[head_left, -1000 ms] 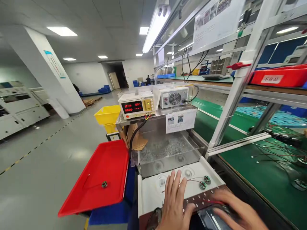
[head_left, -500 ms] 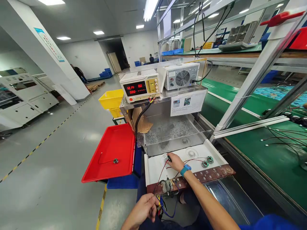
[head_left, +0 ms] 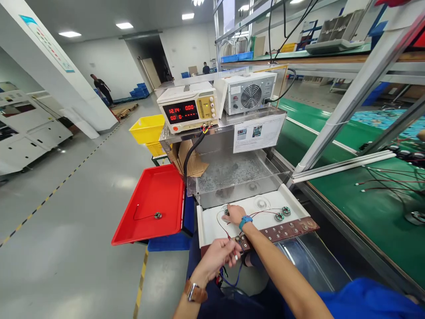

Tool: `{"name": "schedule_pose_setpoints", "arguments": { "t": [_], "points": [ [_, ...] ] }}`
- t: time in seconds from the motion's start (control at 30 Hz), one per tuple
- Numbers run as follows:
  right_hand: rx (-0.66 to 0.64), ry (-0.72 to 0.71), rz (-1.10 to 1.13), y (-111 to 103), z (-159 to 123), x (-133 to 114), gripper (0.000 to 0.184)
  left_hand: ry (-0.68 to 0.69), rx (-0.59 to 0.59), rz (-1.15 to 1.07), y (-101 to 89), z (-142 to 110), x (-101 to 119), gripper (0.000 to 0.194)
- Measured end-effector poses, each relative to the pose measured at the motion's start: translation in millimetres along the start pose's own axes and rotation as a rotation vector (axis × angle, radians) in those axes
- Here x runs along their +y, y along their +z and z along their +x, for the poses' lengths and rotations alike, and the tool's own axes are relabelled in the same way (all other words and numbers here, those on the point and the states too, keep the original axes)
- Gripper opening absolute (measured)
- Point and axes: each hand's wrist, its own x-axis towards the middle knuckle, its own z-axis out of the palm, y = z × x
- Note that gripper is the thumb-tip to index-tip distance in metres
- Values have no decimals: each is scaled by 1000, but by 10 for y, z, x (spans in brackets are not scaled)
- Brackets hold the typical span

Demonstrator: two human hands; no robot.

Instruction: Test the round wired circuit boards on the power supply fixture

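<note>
My right hand (head_left: 233, 214), with a blue band on the wrist, rests on the white tray (head_left: 207, 228) and its fingers are closed on a small round coil part (head_left: 226, 210). Thin red and black leads run from that part toward the left end of the brown terminal strip (head_left: 285, 229). My left hand (head_left: 217, 258), with a brown watch on the wrist, pinches the wire ends (head_left: 236, 248) at that end of the strip. Two more round coil parts (head_left: 282, 214) lie on the tray's right side.
A clear cover box (head_left: 232, 175) stands behind the tray under a power supply (head_left: 187, 108) with red digits and a fan unit (head_left: 247, 93). At the left is a red tray (head_left: 149, 204) with one wired part (head_left: 157, 215). A green conveyor (head_left: 332, 190) runs on the right.
My left hand has risen from below the bench to the left end of the terminal strip. My right hand has stayed on the round part on the white tray, shifting slightly left.
</note>
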Motion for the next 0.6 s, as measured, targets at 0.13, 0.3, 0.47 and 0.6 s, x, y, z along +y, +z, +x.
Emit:
{"name": "schedule_pose_setpoints", "arguments": {
  "t": [0.13, 0.3, 0.47, 0.6],
  "points": [
    [-30, -9, 49, -15, 15, 47, 45, 177, 138, 166, -85, 400, 13, 49],
    [-40, -16, 81, -15, 18, 98, 43, 316, 210, 388, -140, 699, -54, 27],
    [-48, 3, 72, -30, 9, 93, 44, 382, 259, 548, -134, 741, -57, 18],
    [-51, 21, 60, -36, 1, 80, 44, 412, 282, 639, -150, 761, -103, 14]
  ]
}}
